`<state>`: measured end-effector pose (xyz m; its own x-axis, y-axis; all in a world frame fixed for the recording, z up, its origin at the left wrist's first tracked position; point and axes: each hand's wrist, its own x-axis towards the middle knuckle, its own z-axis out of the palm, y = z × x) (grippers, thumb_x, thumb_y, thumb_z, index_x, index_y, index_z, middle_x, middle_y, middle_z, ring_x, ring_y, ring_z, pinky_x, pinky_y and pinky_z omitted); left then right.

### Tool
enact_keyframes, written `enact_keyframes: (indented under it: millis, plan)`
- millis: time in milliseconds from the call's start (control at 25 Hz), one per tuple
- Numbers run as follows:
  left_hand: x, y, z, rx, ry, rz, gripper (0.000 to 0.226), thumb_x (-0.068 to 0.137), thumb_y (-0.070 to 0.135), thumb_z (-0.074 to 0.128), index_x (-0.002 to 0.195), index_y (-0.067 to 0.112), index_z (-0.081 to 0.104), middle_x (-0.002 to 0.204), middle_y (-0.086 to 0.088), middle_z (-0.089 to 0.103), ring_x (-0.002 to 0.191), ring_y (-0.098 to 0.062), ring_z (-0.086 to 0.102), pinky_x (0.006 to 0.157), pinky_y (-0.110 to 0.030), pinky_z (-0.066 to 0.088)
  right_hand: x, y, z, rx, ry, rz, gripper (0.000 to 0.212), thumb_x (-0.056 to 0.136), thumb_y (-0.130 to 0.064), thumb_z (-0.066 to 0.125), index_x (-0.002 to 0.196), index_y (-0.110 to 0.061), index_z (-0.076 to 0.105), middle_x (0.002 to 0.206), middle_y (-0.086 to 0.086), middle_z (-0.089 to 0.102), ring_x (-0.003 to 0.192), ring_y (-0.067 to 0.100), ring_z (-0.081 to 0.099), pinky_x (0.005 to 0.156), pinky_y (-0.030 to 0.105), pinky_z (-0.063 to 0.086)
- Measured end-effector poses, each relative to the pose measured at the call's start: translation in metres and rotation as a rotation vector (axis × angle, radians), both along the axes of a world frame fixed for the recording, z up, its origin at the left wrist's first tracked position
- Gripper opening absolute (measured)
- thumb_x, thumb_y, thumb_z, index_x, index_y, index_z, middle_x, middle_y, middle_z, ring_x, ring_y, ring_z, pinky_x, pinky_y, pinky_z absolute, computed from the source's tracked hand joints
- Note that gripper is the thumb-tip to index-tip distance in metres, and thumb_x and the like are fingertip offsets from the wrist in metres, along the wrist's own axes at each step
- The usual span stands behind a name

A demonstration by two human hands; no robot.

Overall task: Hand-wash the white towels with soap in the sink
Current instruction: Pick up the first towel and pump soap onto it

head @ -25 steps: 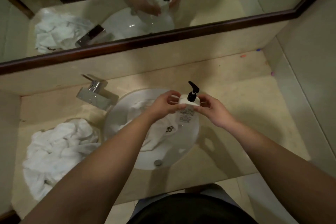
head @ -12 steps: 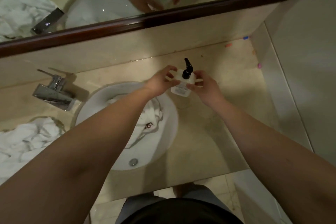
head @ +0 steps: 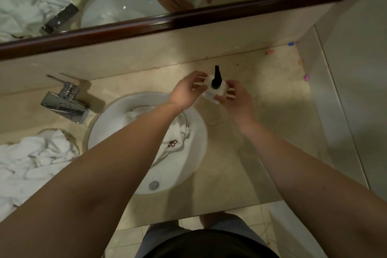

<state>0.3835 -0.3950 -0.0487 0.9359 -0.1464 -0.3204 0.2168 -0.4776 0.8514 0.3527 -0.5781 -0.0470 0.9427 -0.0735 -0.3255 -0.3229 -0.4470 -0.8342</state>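
Soap bottle, pinched by right hand, left hand loosely curled alongside: best set upright beside sink.

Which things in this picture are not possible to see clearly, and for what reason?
- Soap bottle label, head view: too small and blurred to read.
- Towel in the sink: mostly covered by the left forearm.
- Towel pile: cut off by the left edge.
- Left hand grip: unclear whether its fingers touch the bottle.
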Motion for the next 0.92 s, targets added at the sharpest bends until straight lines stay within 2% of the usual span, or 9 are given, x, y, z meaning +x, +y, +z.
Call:
enact_keyframes:
  millis: [160, 240, 320, 400, 480, 560, 680, 760, 920]
  plan:
    - [-0.010, 0.000, -0.006, 0.041, 0.041, -0.005, 0.033, 0.099, 0.013, 0.057, 0.132, 0.014, 0.058, 0.117, -0.004, 0.064, 0.090, -0.010, 0.061, 0.069, -0.001, 0.041, 0.000, -0.004, 0.001, -0.040, 0.000, 0.026, 0.050, 0.079, -0.032, 0.080, 0.121, -0.022, 0.054, 0.115, -0.008, 0.062, 0.100, 0.012, 0.063, 0.084, 0.027, 0.054]
    - [-0.018, 0.001, -0.005, 0.055, 0.042, 0.005, 0.035, 0.101, 0.015, 0.054, 0.136, 0.015, 0.057, 0.117, -0.005, 0.065, 0.094, -0.013, 0.061, 0.069, -0.002, 0.040, -0.001, -0.004, 0.003, -0.039, 0.035, 0.020, 0.062, 0.081, -0.034, 0.079, 0.133, -0.018, 0.051, 0.119, -0.008, 0.060, 0.101, 0.013, 0.063, 0.084, 0.027, 0.052]
    - [-0.028, 0.005, -0.002, 0.086, 0.019, 0.015, 0.036, 0.102, 0.018, 0.051, 0.138, 0.018, 0.057, 0.115, -0.003, 0.067, 0.096, -0.013, 0.062, 0.076, -0.010, 0.043, -0.007, -0.002, 0.002, -0.049, 0.109, -0.036, 0.078, 0.082, -0.037, 0.078, 0.147, -0.015, 0.041, 0.127, -0.005, 0.058, 0.103, 0.014, 0.063, 0.082, 0.026, 0.048]
    - [-0.041, 0.011, -0.001, 0.143, -0.002, 0.036, 0.037, 0.102, 0.023, 0.052, 0.138, 0.018, 0.057, 0.117, -0.004, 0.068, 0.102, -0.015, 0.063, 0.088, -0.022, 0.045, -0.018, 0.005, -0.002, -0.085, 0.217, -0.051, 0.077, 0.084, -0.036, 0.076, 0.148, -0.009, 0.040, 0.133, 0.003, 0.058, 0.109, 0.019, 0.062, 0.083, 0.026, 0.044]
    - [-0.058, 0.019, -0.006, 0.262, -0.027, 0.051, 0.042, 0.101, 0.033, 0.053, 0.139, 0.016, 0.057, 0.126, -0.009, 0.065, 0.117, -0.023, 0.058, 0.101, -0.030, 0.040, -0.032, 0.016, -0.007, -0.123, 0.308, 0.069, 0.067, 0.087, -0.035, 0.073, 0.142, -0.007, 0.047, 0.136, 0.009, 0.058, 0.120, 0.024, 0.058, 0.091, 0.027, 0.043]
    - [-0.077, 0.028, -0.011, 0.435, -0.023, 0.064, 0.050, 0.100, 0.044, 0.048, 0.143, 0.018, 0.053, 0.134, -0.011, 0.061, 0.128, -0.029, 0.047, 0.107, -0.036, 0.034, -0.045, 0.029, -0.008, -0.217, 0.273, 0.276, 0.062, 0.088, -0.037, 0.071, 0.139, -0.006, 0.051, 0.137, 0.011, 0.058, 0.126, 0.027, 0.054, 0.100, 0.032, 0.041]
    - [-0.110, 0.047, -0.014, 0.578, 0.051, 0.076, 0.054, 0.102, 0.046, 0.044, 0.148, 0.018, 0.045, 0.139, -0.014, 0.056, 0.133, -0.032, 0.041, 0.109, -0.039, 0.030, -0.056, 0.051, -0.006, -0.403, 0.051, 0.520, 0.059, 0.088, -0.044, 0.069, 0.133, -0.008, 0.057, 0.129, 0.012, 0.062, 0.124, 0.030, 0.051, 0.100, 0.036, 0.039]
    - [-0.131, 0.064, -0.012, 0.632, 0.078, 0.098, 0.055, 0.102, 0.047, 0.043, 0.149, 0.017, 0.044, 0.139, -0.015, 0.056, 0.133, -0.032, 0.041, 0.109, -0.041, 0.031, -0.061, 0.067, -0.006, -0.433, 0.002, 0.594, 0.058, 0.088, -0.045, 0.068, 0.133, -0.011, 0.057, 0.130, 0.010, 0.061, 0.128, 0.030, 0.046, 0.104, 0.040, 0.037]
    - [-0.173, 0.111, -0.001, 0.712, 0.098, 0.187, 0.053, 0.102, 0.046, 0.045, 0.146, 0.016, 0.048, 0.134, -0.018, 0.058, 0.128, -0.035, 0.045, 0.104, -0.043, 0.037, -0.071, 0.112, -0.011, -0.559, -0.020, 0.803, 0.060, 0.091, -0.053, 0.059, 0.137, -0.015, 0.052, 0.141, 0.005, 0.054, 0.137, 0.029, 0.038, 0.110, 0.040, 0.030]
